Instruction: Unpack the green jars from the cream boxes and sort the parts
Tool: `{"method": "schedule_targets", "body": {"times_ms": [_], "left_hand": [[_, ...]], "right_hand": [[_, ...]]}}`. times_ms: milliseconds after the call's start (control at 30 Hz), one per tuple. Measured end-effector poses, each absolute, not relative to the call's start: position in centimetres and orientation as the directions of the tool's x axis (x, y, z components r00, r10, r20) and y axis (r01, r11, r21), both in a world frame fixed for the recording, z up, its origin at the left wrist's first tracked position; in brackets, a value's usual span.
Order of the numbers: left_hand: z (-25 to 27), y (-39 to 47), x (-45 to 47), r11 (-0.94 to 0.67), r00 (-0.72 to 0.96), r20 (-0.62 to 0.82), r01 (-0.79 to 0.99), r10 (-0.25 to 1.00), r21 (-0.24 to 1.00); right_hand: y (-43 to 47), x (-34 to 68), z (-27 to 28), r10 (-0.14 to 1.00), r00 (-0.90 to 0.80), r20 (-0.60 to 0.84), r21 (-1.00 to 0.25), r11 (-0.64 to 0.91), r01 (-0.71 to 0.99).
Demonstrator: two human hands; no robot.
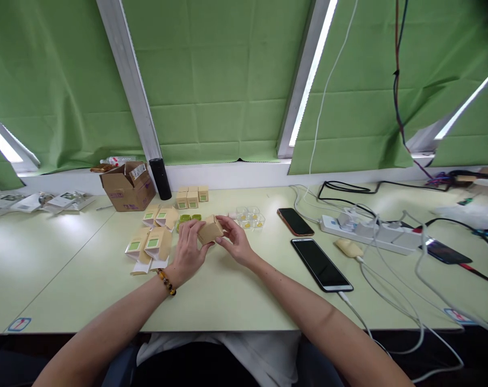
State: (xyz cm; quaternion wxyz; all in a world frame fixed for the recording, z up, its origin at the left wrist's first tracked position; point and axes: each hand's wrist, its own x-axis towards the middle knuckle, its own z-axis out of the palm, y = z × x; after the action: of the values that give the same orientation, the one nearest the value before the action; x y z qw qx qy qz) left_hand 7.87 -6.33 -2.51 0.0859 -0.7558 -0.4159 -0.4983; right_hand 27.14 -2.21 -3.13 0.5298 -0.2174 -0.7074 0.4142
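In the head view, we hold a small kraft carton (210,231) up in front of us, tilted above the tabletop (244,306). Our left hand (188,250) grips its left side, fingers over the top and thumb underneath. Our right hand (236,243) pinches its right end, fingertips at the upper edge and thumb below. Whether that end is folded shut is too small for us to tell.

The step looks to us like working the carton's end by hand. We would do well to let the left hand carry the weight with a light, even hold, since thin card would probably dent under a hard squeeze. The right fingertips should press along the crease rather than at the middle of a panel, keeping the corners square.

Just left of our left hand, four window cartons (158,243) stand close together, with white flaps (160,264) jutting from the front pair; our wrist should stay clear of those. Green tubs (186,218) sit just behind the left hand, and clear plastic cups (249,217) beyond the right, so we would lower the elbows gently and avoid sweeping sideways.
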Motion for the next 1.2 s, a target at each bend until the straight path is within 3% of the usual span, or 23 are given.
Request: {"method": "schedule_targets", "body": {"times_ms": [167,333,567,767,1200], "left_hand": [[-2.1,-6.8,8.0,-0.686,0.211,0.842,0.689,0.497,0.233],[-2.0,-6.2,7.3,-0.679,0.121,0.834,0.648,0.538,0.345],[-1.6,-6.1,7.3,-0.618,0.209,0.692,0.667,0.691,0.416],[-2.7,-6.4,8.2,-0.501,0.184,0.562,0.717,0.806,0.484],[-3.5,-6.0,8.9,-0.482,0.182,0.559,0.749,0.809,0.454]], "right_hand": [[-1.5,27.5,-3.3,0.764,-0.308,0.567,-0.823,0.537,-0.184],[-0.9,28.1,-3.4,0.785,-0.275,0.555,-0.83,0.544,-0.122],[-1.3,27.8,-3.3,0.823,-0.18,0.539,-0.785,0.568,0.247],[-1.4,27.1,-3.6,0.852,-0.185,0.489,-0.739,0.518,0.431],[-3.3,27.0,-2.6,0.773,-0.306,0.555,-0.547,0.617,0.566]]}}
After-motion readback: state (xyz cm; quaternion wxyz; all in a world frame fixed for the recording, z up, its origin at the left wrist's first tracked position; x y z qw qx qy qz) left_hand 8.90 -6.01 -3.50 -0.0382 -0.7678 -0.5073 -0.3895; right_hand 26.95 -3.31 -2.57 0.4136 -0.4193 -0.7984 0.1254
